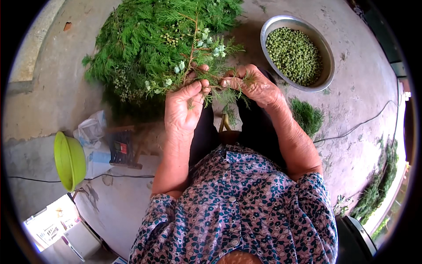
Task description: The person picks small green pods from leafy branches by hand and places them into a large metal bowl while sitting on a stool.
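Observation:
A leafy conifer branch (192,46) with a brown stem and pale blue-green seed cones (218,51) lies across my hands, over my knees. Near its lower stem, my left hand (187,94) is closed round it, thumb against fingers. My right hand (255,86) pinches a green side sprig of the same branch, thumb and forefinger together. Whether a cone sits in that pinch is hidden. Just beyond my hands rises a large heap of cut green conifer branches (136,39), with more cones among the foliage. A metal basin (328,72) at the far right holds many green cones (294,57).
To the left, a lime-green plastic basin (70,162) stands tilted beside a whitish plastic bag (91,129). A small clump of green trimmings (306,116) lies right of my right forearm. A dark cable (351,130) crosses the concrete floor (340,165). More greenery (377,187) lines the right edge.

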The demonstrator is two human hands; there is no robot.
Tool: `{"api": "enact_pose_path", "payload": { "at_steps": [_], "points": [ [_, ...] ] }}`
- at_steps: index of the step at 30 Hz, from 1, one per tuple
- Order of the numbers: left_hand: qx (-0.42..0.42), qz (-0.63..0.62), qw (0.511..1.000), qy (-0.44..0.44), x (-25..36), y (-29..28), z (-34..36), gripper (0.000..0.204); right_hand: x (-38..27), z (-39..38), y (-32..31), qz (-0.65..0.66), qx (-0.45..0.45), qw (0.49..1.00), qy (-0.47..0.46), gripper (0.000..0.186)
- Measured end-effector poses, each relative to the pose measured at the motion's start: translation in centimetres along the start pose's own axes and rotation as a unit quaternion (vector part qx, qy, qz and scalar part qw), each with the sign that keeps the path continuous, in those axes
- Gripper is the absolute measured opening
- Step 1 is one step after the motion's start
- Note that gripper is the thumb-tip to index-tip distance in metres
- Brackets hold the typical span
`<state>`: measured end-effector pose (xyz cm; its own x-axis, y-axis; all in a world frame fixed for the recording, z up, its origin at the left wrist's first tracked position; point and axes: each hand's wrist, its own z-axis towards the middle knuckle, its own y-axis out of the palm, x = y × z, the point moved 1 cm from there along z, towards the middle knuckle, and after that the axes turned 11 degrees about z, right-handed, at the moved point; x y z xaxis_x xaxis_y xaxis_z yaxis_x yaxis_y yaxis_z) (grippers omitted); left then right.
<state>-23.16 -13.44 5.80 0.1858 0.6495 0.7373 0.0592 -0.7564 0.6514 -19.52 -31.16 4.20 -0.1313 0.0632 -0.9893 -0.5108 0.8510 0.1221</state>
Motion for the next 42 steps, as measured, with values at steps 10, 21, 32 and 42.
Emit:
{"api": "enact_pose_path", "payload": {
  "at_steps": [10, 21, 32, 42],
  "points": [
    [0.014, -0.022, 1.000, -0.001, -0.1, -0.7, 0.2, 0.035, 1.6, -0.2, -0.7, 0.352, 0.246, 0.902, -0.038, 0.018],
    [0.058, -0.284, 0.956, -0.046, -0.6, -2.3, 1.2, 0.034, 2.3, -2.1, 0.0, 0.495, 0.263, 0.828, -0.002, 0.010],
    [0.081, -0.298, 0.946, -0.097, -1.2, -2.4, 0.9, 0.030, 2.5, 0.0, 2.9, 0.553, 0.110, 0.826, 0.016, 0.008],
    [0.076, -0.249, 0.964, -0.053, -0.6, -1.6, 0.2, 0.037, 2.6, -0.8, 1.0, 0.316, 0.329, 0.885, -0.097, 0.010]
  ]
}}
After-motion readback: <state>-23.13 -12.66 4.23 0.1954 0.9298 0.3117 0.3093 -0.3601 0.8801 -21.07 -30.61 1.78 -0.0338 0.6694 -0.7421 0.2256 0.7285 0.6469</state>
